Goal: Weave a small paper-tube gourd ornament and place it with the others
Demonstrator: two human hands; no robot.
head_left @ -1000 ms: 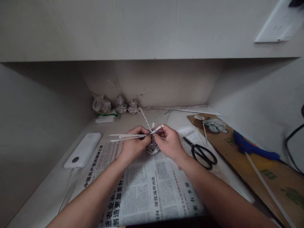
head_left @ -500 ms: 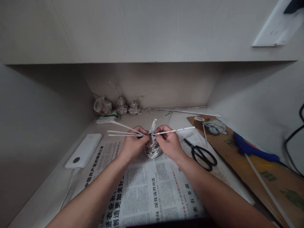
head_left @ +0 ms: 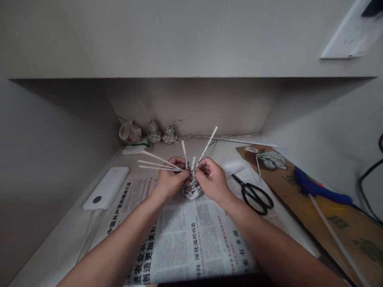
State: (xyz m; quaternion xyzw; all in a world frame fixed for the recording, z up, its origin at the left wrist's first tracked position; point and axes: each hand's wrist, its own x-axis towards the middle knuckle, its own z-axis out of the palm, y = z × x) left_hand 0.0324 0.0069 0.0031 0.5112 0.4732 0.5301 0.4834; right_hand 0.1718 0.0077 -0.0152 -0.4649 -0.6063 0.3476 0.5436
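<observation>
Woven paper piece (head_left: 192,191), held just above the newspaper sheet (head_left: 182,243) or resting on it; I cannot tell which. The left hand (head_left: 171,177) has its grip clamped at the piece's upper left rim, where three loose strips (head_left: 156,158) fan out leftward. The right hand (head_left: 213,177) has thumb and fingers pinched at the upper right rim, beside the base of a right-leaning strip (head_left: 208,145); its exact contact is hidden from me. An upright strip (head_left: 184,152) and a short strip (head_left: 193,162) stand between the hands. I judge the rounded body to be woven and the part above unfinished, since these ends project free.

Surroundings: black-handled scissors (head_left: 257,197) lie right of the hands, a white power bank (head_left: 106,188) left. Farther right, a blue glue gun (head_left: 320,189) rests on flattened cardboard (head_left: 323,235). At the back of the bench (head_left: 227,150) I note two gourd-shaped woven pieces (head_left: 170,136), apparently further along, each topped by thin stems.
</observation>
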